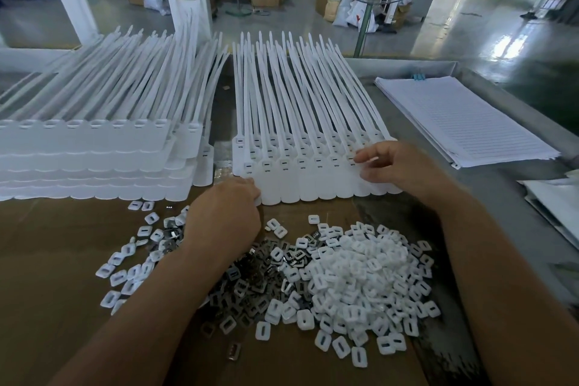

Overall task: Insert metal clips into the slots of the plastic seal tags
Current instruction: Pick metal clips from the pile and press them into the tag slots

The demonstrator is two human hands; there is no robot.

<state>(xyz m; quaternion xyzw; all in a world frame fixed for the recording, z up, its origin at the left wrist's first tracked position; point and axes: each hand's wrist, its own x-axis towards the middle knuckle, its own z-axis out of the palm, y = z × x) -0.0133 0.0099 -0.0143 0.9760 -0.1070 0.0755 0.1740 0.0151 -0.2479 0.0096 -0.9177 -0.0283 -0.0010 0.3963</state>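
One row of seal tags [313,178] lies flat mid-table, heads toward the person, its near edge on a cardboard sheet [47,260]. The left hand [225,213] curls its fingers round the row's near-left corner; the right hand [398,166] pinches thumb and forefinger at a slot near the right end, though whether a clip sits between them cannot be told. Just in front lie loose metal clips [250,285] and white plastic caps [360,276], with stacked tags [94,160] left and lined paper [463,122] right.
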